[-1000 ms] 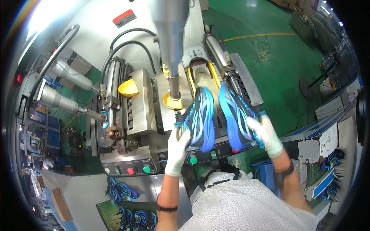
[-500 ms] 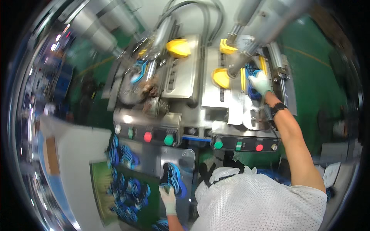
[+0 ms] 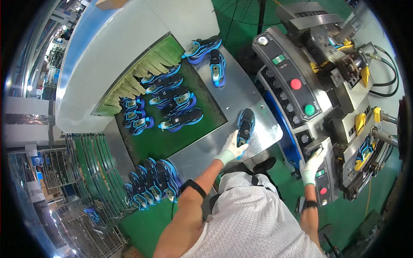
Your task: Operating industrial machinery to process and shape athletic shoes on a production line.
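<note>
Bright, sharp centre; bent, dark fisheye rim

Blue/black shoe (image 3: pixel 245 124) flat on steel table edge, toe pointing away.

Left gloved hand (image 3: pixel 232 147) gripping a black-and-blue sports shoe (image 3: pixel 245 125) lying on the bare steel tabletop (image 3: pixel 202 157). Right gloved hand (image 3: pixel 312 161) resting against the grey press machine's control panel (image 3: pixel 297 92), beside its round buttons. More matching shoes (image 3: pixel 176 103) lined up on the green conveyor belt (image 3: pixel 150 142).
</note>
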Demonstrator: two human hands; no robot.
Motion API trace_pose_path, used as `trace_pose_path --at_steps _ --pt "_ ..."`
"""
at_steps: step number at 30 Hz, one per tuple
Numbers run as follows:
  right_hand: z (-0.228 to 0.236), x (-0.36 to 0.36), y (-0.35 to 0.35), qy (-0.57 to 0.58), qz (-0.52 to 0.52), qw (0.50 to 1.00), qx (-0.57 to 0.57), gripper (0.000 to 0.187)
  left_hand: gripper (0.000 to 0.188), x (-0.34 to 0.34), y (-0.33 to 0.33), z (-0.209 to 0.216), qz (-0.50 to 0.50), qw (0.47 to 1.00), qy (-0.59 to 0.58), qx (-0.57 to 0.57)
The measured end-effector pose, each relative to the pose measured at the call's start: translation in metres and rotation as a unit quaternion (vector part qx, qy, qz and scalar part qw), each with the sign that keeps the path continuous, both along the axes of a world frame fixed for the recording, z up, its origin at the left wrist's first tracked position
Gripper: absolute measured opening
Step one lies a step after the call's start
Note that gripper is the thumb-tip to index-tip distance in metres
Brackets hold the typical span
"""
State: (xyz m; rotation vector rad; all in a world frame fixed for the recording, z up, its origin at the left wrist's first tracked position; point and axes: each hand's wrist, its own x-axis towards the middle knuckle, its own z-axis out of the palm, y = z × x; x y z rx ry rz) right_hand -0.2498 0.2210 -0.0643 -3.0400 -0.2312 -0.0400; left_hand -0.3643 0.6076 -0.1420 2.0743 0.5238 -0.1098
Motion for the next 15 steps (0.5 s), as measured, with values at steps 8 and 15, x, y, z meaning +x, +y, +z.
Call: trace_pose_path --at_steps 8,15 --pt "0.024 -0.007 -0.008 0.035 -0.013 0.999 -0.002 0.103 0.067 -0.001 0.251 0.064 -0.131 0.954 0.101 0.252" --pt "-0.012 -0.099 0.021 0.224 0.013 0.972 0.070 0.098 0.036 -0.006 0.305 -0.028 -0.245 0.847 0.235 0.409"
